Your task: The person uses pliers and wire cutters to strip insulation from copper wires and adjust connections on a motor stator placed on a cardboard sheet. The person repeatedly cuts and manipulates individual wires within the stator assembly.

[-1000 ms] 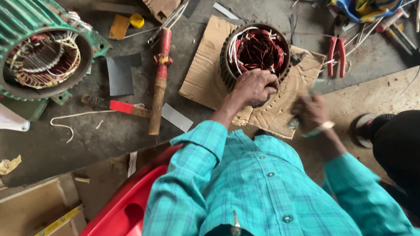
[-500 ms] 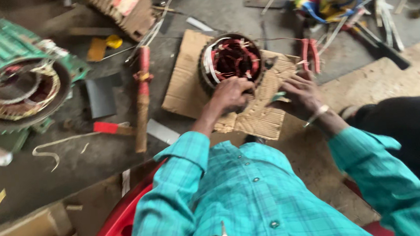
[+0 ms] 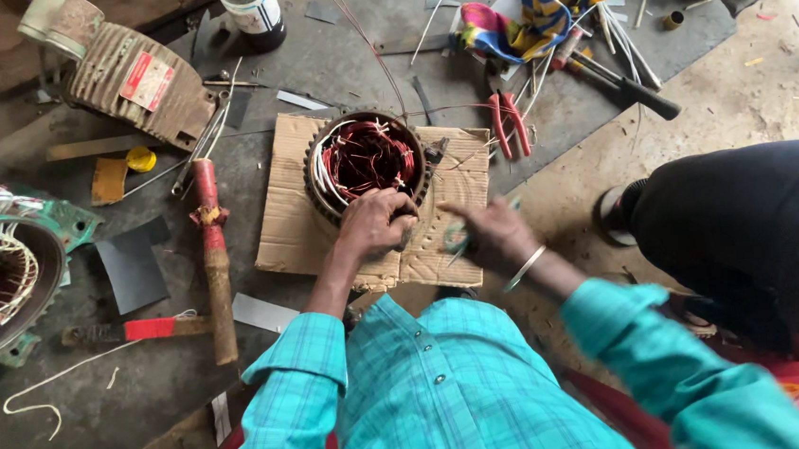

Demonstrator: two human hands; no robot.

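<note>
A round motor core (image 3: 366,161) wound with red and white wire is set on a sheet of cardboard (image 3: 291,233) on the floor. Its near rim is gripped by the left hand (image 3: 373,225), fingers curled over the edge. A small greenish piece (image 3: 456,241) is pinched by the right hand (image 3: 495,236), just beside the core; blur hides what it is. Red pliers (image 3: 508,123) are seen beyond the cardboard.

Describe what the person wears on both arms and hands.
Both arms are in a teal checked shirt with long sleeves, the left sleeve and right sleeve pushed up to about the elbow, leaving the forearms bare. The shirt front has small round buttons. The right wrist carries a thin silver-coloured bangle. The left hand and right hand are bare: no gloves, no rings visible.
</note>
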